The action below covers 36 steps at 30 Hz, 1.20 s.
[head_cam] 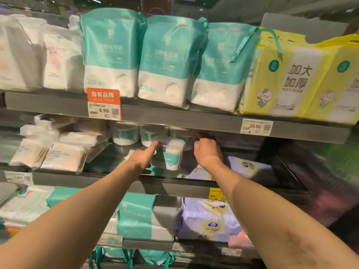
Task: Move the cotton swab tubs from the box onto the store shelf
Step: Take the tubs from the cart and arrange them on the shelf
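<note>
A clear cotton swab tub (171, 152) with a teal label is tilted above the middle shelf (108, 158). My left hand (144, 156) holds it from the left, thumb along its lid. Behind it, three more tubs (124, 133) stand in a row at the back of the shelf. My right hand (206, 149) reaches under the upper shelf edge at the rightmost tub (183, 136), fingers curled; what they grip is hidden. The box is out of view.
Teal pouches (165, 59) and yellow packs (297, 78) fill the upper shelf. Flat cotton pad packs (58, 154) lie left on the middle shelf, purple packs (248, 166) right. The upper shelf's front rail (174, 117) hangs low over the tubs.
</note>
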{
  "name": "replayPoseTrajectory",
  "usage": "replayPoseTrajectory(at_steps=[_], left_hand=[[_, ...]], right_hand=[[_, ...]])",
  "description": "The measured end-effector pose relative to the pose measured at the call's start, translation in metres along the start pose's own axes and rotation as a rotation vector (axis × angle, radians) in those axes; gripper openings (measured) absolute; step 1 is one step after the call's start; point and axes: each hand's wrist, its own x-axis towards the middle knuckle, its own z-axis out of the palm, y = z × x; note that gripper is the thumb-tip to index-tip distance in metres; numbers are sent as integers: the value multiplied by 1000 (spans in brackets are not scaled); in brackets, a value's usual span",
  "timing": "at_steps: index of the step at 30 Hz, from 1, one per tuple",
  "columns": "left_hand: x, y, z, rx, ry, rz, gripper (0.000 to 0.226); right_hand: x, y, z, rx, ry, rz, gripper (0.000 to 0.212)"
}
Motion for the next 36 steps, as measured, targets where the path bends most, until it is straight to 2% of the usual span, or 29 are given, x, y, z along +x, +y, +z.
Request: replayPoseTrajectory(at_steps=[2,4,5,8,12,16,17,23,26,29,33,36], left_hand=[[-4,6,18,56,-15,34,65],[-5,12,38,105,-37,57,66],[-5,13,48,128,-50,73,67],[-5,20,86,154,-123,94,59],[-11,33,134,123,-239,98,36],[-6,36,173,167,-299,142,28],[-6,37,179,162,-298,151,25],[-3,50,234,192,-374,211,22],[2,56,256,238,-393,258,23],[7,61,275,281,-431,301,20],[21,72,291,356,-463,294,15],[36,76,303,417,-503,256,17]], right_hand=[[-3,16,-6,137,16,48,48],[-6,37,-10,245,27,52,69],[-3,51,-8,270,27,47,72],[-4,90,-14,282,36,82,66],[20,156,-7,389,75,169,56],[-20,141,-65,352,65,230,26],[-21,143,-70,346,46,237,25],[2,183,-67,336,-82,356,28],[11,192,-67,553,-108,421,36],[16,195,-77,796,-155,571,36],[22,204,-83,858,-172,587,27],[26,209,-79,864,-152,566,45]])
